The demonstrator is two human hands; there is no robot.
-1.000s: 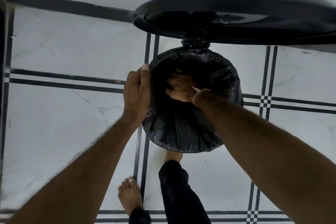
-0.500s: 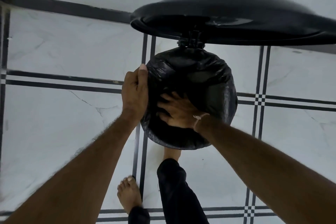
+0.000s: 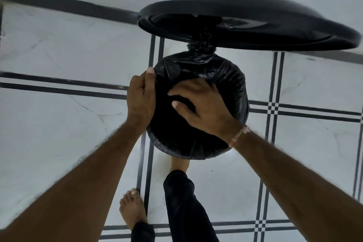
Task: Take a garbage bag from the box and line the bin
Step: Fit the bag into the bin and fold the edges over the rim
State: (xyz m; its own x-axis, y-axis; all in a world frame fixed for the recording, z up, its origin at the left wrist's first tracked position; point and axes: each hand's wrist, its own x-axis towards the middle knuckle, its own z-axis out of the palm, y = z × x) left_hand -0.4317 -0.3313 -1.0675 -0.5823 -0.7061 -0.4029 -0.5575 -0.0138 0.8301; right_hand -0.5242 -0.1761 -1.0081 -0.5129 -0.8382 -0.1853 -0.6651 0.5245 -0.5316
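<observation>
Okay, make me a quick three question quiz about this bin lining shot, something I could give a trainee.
1. True or false: the lid of the bin is raised.
2. Which hand grips the bag at the bin's left rim? A) left hand B) right hand C) neither
3. Fill in: the right hand is spread over the bin's ____.

Key
1. True. The lid stands open behind the bin.
2. A. The left hand clasps the garbage bag over the rim, thumb on top.
3. Mouth (opening). Its fingers are splayed, holding nothing that I can see.
</observation>
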